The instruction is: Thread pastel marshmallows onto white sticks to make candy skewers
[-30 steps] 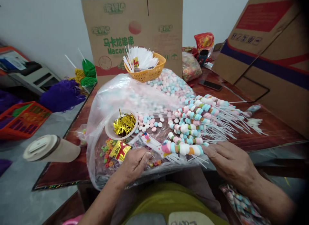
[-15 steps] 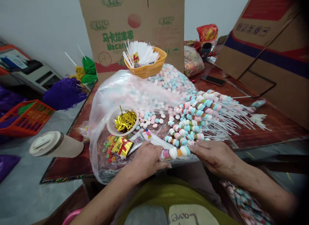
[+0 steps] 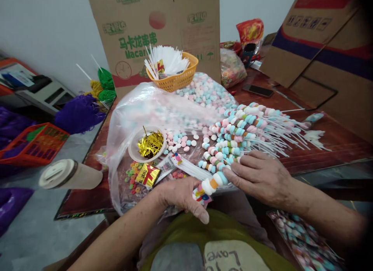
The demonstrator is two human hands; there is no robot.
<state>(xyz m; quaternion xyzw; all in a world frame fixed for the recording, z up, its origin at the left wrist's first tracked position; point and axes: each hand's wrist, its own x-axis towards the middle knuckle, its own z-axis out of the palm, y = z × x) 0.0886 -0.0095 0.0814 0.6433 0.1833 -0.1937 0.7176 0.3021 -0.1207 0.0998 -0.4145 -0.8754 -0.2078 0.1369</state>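
Observation:
A marshmallow skewer (image 3: 214, 183) with pink, white, orange and blue pieces lies slanted between my hands, with a printed wrapper (image 3: 203, 197) at its lower left end. My left hand (image 3: 185, 194) is around that end, thumb stretched out and fingers partly hidden behind it. My right hand (image 3: 259, 174) is closed at the upper blue end, fingers bent over and the grip underneath hidden. Just beyond it lies a pile of finished marshmallow skewers (image 3: 241, 127), white sticks pointing right. Near my left hand are printed wrappers with white sticks (image 3: 192, 167) and a gold twist-tie packet (image 3: 147, 175).
A bowl of gold ties (image 3: 147, 144), ring candies (image 3: 132, 172) and loose marshmallows (image 3: 186, 143) lie on a clear plastic bag (image 3: 115, 146). A yellow basket (image 3: 177, 82) holds white sticks. Cardboard boxes (image 3: 169, 30) stand behind. A lidded cup (image 3: 72, 174) is left, a phone (image 3: 258, 91) right.
The skewer has tilted, its right end rising. My right hand has moved up and its fingers have spread over the pile's edge; my left thumb has swung down away from the skewer.

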